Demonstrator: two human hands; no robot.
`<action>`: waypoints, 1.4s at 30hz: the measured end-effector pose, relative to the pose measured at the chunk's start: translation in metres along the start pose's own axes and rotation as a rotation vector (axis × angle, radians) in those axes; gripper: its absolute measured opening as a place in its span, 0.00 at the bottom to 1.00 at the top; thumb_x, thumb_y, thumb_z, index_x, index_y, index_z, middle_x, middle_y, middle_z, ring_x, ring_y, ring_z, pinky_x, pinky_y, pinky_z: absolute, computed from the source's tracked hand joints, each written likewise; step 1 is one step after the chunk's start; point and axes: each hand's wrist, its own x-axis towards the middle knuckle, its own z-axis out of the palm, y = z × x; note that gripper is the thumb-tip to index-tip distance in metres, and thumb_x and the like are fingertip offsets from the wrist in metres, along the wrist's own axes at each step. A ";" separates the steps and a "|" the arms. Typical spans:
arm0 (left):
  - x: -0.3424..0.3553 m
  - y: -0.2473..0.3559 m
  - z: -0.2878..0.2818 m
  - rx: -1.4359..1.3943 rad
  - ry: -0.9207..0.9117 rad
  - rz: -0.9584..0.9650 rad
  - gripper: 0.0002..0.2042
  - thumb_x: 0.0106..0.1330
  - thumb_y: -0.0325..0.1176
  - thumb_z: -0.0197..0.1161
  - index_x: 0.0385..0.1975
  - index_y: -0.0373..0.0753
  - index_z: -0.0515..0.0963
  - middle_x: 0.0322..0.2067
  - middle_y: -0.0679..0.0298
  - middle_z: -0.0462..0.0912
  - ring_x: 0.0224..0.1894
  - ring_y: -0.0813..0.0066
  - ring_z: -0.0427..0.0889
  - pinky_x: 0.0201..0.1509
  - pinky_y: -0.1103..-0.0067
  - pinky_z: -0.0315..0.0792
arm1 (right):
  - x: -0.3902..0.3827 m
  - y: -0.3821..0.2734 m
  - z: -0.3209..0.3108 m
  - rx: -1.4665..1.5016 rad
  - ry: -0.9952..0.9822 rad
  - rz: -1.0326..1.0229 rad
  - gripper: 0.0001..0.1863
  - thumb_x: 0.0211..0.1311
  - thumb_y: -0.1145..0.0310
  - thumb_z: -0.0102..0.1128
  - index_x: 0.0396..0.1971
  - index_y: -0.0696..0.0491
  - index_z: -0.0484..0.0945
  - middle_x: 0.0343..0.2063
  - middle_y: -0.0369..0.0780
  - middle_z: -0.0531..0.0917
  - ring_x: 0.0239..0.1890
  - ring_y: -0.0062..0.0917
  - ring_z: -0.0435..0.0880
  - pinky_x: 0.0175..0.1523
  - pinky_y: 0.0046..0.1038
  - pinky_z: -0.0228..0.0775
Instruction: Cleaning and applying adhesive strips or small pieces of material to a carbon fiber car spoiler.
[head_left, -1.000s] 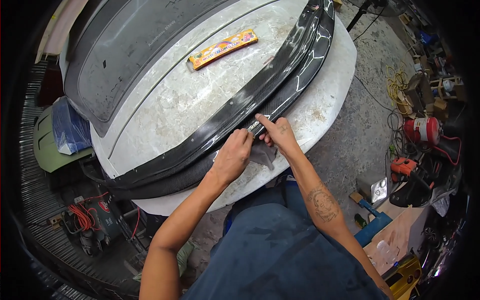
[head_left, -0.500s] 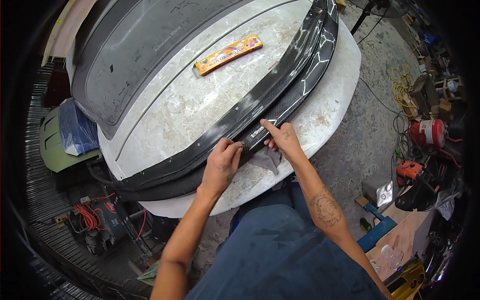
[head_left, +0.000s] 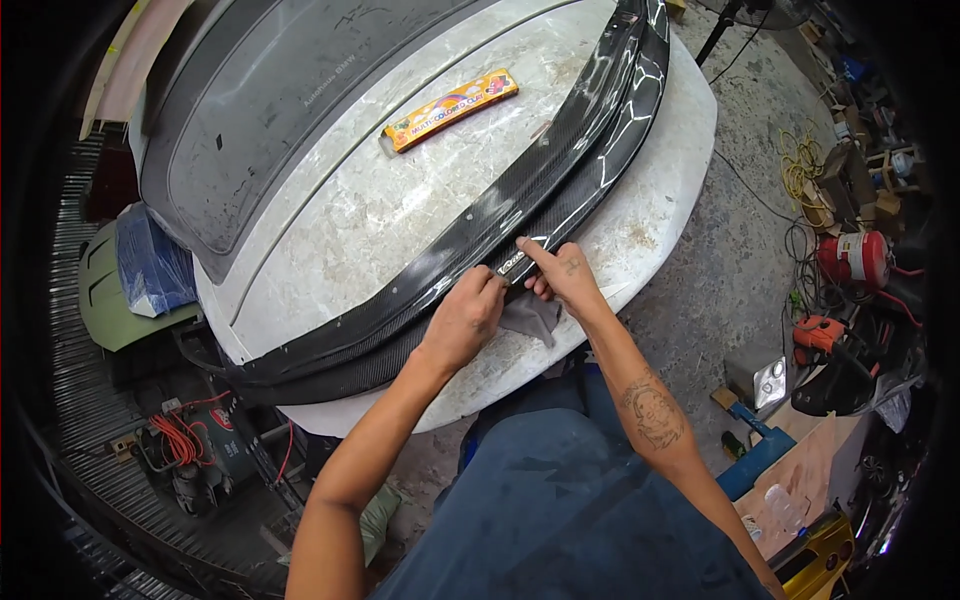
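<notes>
A long, curved, glossy black carbon-fibre car trim piece [head_left: 482, 222] lies along the near side of a white, stained, rounded panel [head_left: 340, 268]. My left hand [head_left: 465, 318] is over its near edge, thumb and fingers pinched together beside a small silvery lettering mark [head_left: 512, 264]. Whatever is between those fingertips is too small to make out. At the mark's right side, my right hand [head_left: 567, 277] grips the trim's edge: one digit rests on the top surface and the others curl at the rim. A grey cloth [head_left: 533, 320] lies beneath, between my hands.
Beyond the trim sits an orange modelling-clay box [head_left: 452, 110]. A large dark panel [head_left: 265, 125] is at the far left. On the floor are a red cylinder [head_left: 853, 260], an orange power tool [head_left: 820, 340], yellow cord [head_left: 800, 170] and, left, an air compressor [head_left: 205, 445].
My left hand has slid right and slightly up along the trim, closer to the lettering and my right hand. The right hand keeps its hold on the edge.
</notes>
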 end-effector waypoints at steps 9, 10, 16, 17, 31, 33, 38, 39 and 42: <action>0.011 0.008 0.008 -0.039 0.052 -0.032 0.07 0.64 0.20 0.63 0.40 0.30 0.78 0.35 0.50 0.75 0.38 0.48 0.81 0.42 0.62 0.77 | 0.006 0.004 -0.004 0.007 0.006 0.050 0.40 0.66 0.33 0.59 0.19 0.63 0.81 0.15 0.43 0.82 0.11 0.23 0.78 0.17 0.25 0.70; 0.018 0.009 0.010 -0.039 0.067 -0.030 0.06 0.64 0.20 0.63 0.40 0.31 0.78 0.35 0.50 0.75 0.38 0.48 0.81 0.42 0.62 0.76 | 0.007 0.005 -0.003 0.039 -0.003 0.049 0.41 0.67 0.33 0.56 0.19 0.63 0.81 0.15 0.44 0.82 0.11 0.24 0.78 0.16 0.25 0.71; 0.015 0.004 0.010 -0.063 0.077 -0.055 0.05 0.65 0.20 0.63 0.39 0.31 0.79 0.35 0.50 0.77 0.37 0.49 0.81 0.41 0.64 0.76 | 0.010 0.003 -0.005 0.053 -0.018 0.052 0.42 0.70 0.33 0.51 0.21 0.64 0.82 0.15 0.45 0.82 0.11 0.25 0.79 0.16 0.26 0.71; 0.019 0.006 0.013 -0.055 0.083 -0.048 0.04 0.65 0.20 0.63 0.39 0.31 0.79 0.35 0.50 0.77 0.37 0.49 0.81 0.41 0.64 0.76 | 0.007 0.004 -0.006 0.046 -0.015 0.050 0.42 0.71 0.33 0.51 0.21 0.64 0.82 0.15 0.45 0.82 0.11 0.26 0.79 0.16 0.26 0.71; 0.022 0.007 0.015 -0.091 0.050 -0.064 0.06 0.65 0.19 0.63 0.41 0.31 0.77 0.37 0.49 0.77 0.37 0.48 0.81 0.41 0.63 0.76 | 0.010 0.004 -0.011 0.043 -0.012 0.054 0.42 0.70 0.34 0.52 0.22 0.65 0.82 0.15 0.47 0.83 0.12 0.27 0.80 0.16 0.28 0.72; 0.022 0.009 0.015 -0.061 0.053 -0.040 0.06 0.65 0.19 0.63 0.40 0.30 0.77 0.37 0.49 0.77 0.38 0.48 0.81 0.41 0.63 0.76 | 0.005 0.003 -0.006 0.043 -0.013 0.071 0.42 0.70 0.34 0.52 0.22 0.65 0.81 0.15 0.47 0.83 0.12 0.27 0.80 0.16 0.28 0.72; 0.025 0.005 0.016 -0.132 0.091 -0.042 0.06 0.65 0.19 0.62 0.40 0.31 0.78 0.36 0.49 0.77 0.38 0.47 0.81 0.41 0.64 0.76 | 0.005 0.003 -0.006 0.031 -0.014 0.033 0.42 0.71 0.34 0.51 0.21 0.64 0.82 0.15 0.46 0.83 0.12 0.26 0.80 0.16 0.26 0.71; 0.020 0.002 0.014 -0.152 0.071 -0.030 0.06 0.65 0.19 0.62 0.40 0.31 0.78 0.36 0.49 0.77 0.38 0.47 0.81 0.41 0.64 0.76 | 0.007 0.004 -0.008 0.022 -0.014 0.029 0.42 0.71 0.34 0.51 0.21 0.64 0.82 0.15 0.46 0.83 0.12 0.26 0.80 0.16 0.26 0.71; 0.031 0.001 0.017 -0.166 0.079 0.004 0.06 0.66 0.19 0.62 0.41 0.31 0.78 0.37 0.50 0.77 0.37 0.48 0.81 0.41 0.64 0.76 | 0.007 0.003 -0.006 0.038 -0.028 0.058 0.41 0.71 0.34 0.51 0.21 0.63 0.82 0.15 0.45 0.82 0.11 0.26 0.79 0.16 0.26 0.71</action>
